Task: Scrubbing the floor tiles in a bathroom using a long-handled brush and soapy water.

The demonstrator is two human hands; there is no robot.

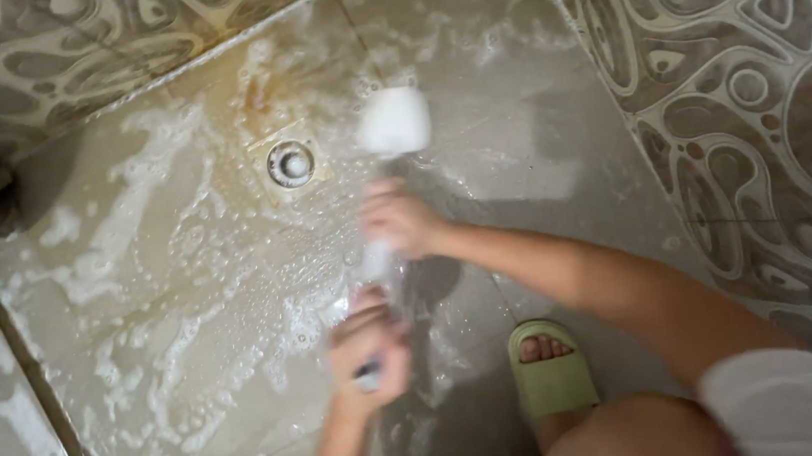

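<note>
- Both hands were clenched on the one brush [392, 189]: the right hand [397, 221] gripped the handle high up, the left hand [369, 351] held its near end, close to the body.
- The brush's pale head [395, 121] lay beyond the right hand, pressed to the wet floor [184, 312], just right of the round drain [291, 164].
- The brush was blurred, so its bristles could not be made out; the head looked white and blocky, the handle pale with something blue showing at the left hand's grip.
- To scrub well here, I judged the right hand should bear down while the left only steered; short strokes would keep the head flat on the tile.
- Working the foam [137, 201], which lay left of both hands, toward the drain seemed the sensible line, rather than spreading it out to the wall [732, 73] on the right.
- A yellowish stain sat just beyond the drain and probably called for firmer passes.
- The green sandal [553, 378], just right of the left hand, stood on slick tile; a steady crouch seemed wise, since a slip looked the likeliest mishap.
- A bare knee [639, 440] showed below the right forearm.
</note>
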